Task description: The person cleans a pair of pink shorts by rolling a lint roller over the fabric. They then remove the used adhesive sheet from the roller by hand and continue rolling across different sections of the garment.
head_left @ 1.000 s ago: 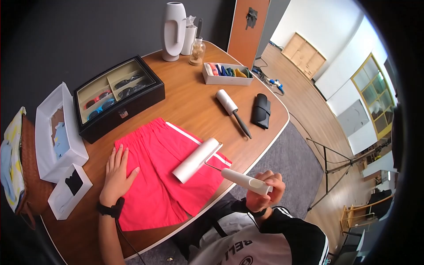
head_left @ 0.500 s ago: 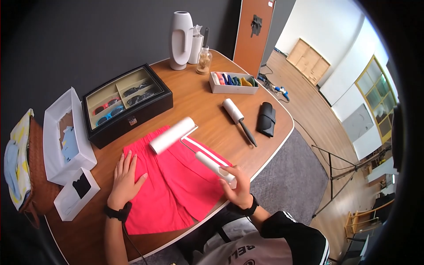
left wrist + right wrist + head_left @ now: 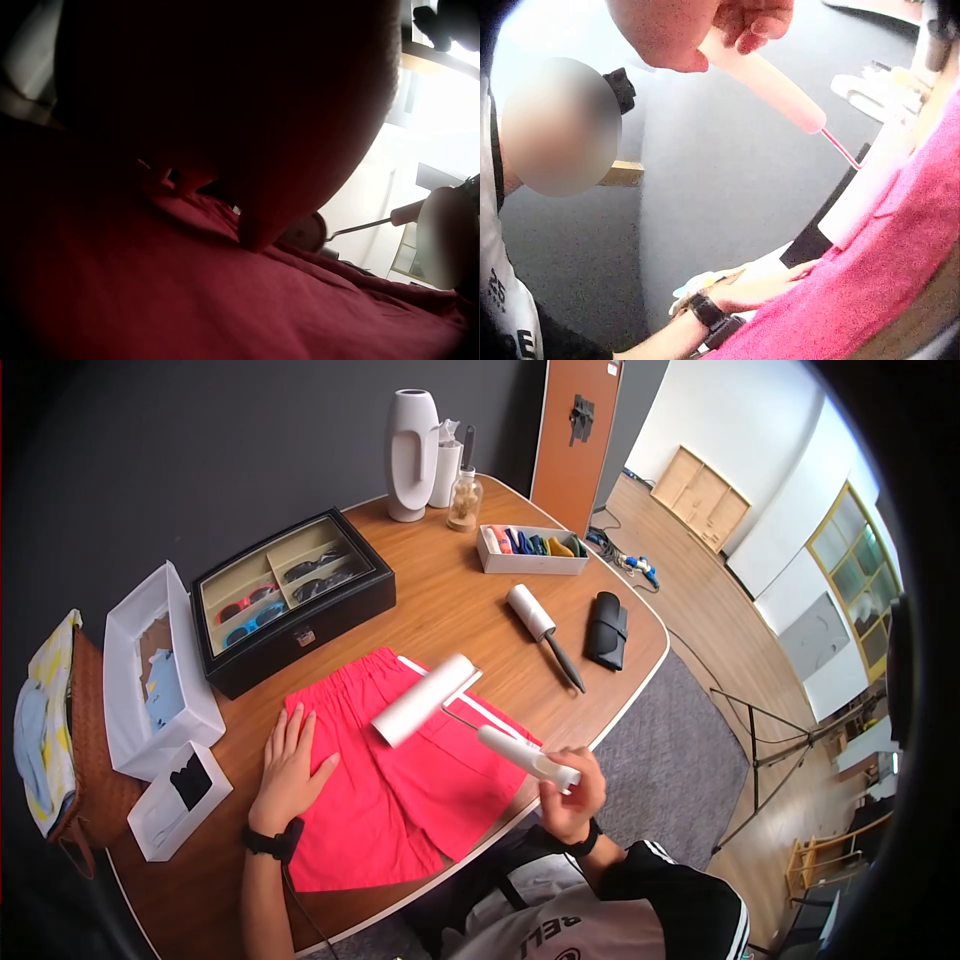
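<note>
The step in hand seems to be rolling the pink shorts (image 3: 365,830), which lie spread on the table (image 3: 460,605). The right hand (image 3: 574,800) grips the handle of the large white roller (image 3: 428,700), placed over the cloth. The left hand (image 3: 288,772) rests open at one edge. The next move probably calls for an even stroke, with the cloth held flat

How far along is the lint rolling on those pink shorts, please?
Done: the shorts look spread out on the table, left hand resting on one edge. In hand: the right hand holds the wide white roller against the cloth. Left: probably more passes, though I cannot tell which parts are clean; the shorts are not folded.
</note>
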`<state>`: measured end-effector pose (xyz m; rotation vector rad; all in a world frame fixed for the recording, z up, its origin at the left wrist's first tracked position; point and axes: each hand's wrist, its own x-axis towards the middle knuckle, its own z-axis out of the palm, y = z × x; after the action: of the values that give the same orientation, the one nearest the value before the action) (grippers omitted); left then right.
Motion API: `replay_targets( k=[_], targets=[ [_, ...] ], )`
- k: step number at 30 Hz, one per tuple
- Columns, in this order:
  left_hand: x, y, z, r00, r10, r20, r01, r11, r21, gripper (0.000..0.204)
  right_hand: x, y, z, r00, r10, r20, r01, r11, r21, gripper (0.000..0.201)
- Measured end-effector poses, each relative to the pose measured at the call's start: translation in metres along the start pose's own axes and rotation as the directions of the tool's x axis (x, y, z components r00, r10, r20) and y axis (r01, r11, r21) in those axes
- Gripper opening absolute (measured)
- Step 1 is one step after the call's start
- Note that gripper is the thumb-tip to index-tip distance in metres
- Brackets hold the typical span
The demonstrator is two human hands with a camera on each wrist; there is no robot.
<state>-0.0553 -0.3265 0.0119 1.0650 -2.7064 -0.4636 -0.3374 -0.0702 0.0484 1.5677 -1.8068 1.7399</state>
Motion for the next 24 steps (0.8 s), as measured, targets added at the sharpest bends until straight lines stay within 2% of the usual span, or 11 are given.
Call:
replay_targets(
  k=[3,4,6,13,15,16,17,19,22,24],
  targets=[
    [0.000,0.000,0.000,1.000,0.000,0.000,0.000,1.000,0.004,0.074,-0.007,-0.001,-0.007,0.981,-0.068,-0.180,0.094,0.986,0.137,0.033],
    [-0.001,0.001,0.000,1.000,-0.002,-0.001,0.002,1.000,0.005,0.074,-0.004,-0.004,-0.006,0.981,-0.069,-0.179,0.094,0.986,0.140,0.033],
    [0.000,0.001,0.000,1.000,-0.011,0.009,0.011,1.000,-0.001,0.074,0.005,-0.011,-0.004,0.946,-0.142,-0.291,0.221,0.941,0.257,0.049],
    [-0.001,-0.003,0.004,1.000,-0.008,-0.016,0.008,1.000,0.003,0.074,-0.001,0.000,-0.001,0.954,-0.125,-0.272,0.196,0.947,0.254,0.051],
    [-0.001,-0.003,0.004,0.999,0.016,-0.032,-0.015,1.000,0.008,0.074,-0.008,0.010,0.005,0.980,-0.107,-0.166,0.128,0.984,0.123,0.046],
    [-0.001,-0.003,0.005,1.000,0.007,-0.027,-0.007,1.000,0.010,0.074,0.000,0.000,0.010,0.996,-0.052,-0.075,0.058,0.996,0.073,0.039],
    [-0.001,-0.003,0.005,1.000,0.007,-0.024,-0.006,1.000,0.022,0.074,0.009,0.004,0.010,0.983,-0.138,0.122,0.142,0.990,-0.024,0.026],
    [-0.001,-0.004,0.006,1.000,-0.007,-0.015,0.007,0.999,0.033,0.074,0.008,0.004,0.025,0.972,0.033,0.233,-0.017,0.997,-0.070,0.032],
    [-0.001,-0.004,0.007,0.999,-0.030,-0.016,0.030,0.999,0.033,0.073,0.000,0.017,0.045,0.967,0.064,0.245,-0.058,0.998,-0.035,0.039],
    [0.000,-0.006,0.009,0.999,0.004,-0.045,-0.003,1.000,0.007,0.073,-0.001,0.020,0.046,0.965,0.040,0.258,-0.035,0.999,-0.024,0.040]
  ],
)
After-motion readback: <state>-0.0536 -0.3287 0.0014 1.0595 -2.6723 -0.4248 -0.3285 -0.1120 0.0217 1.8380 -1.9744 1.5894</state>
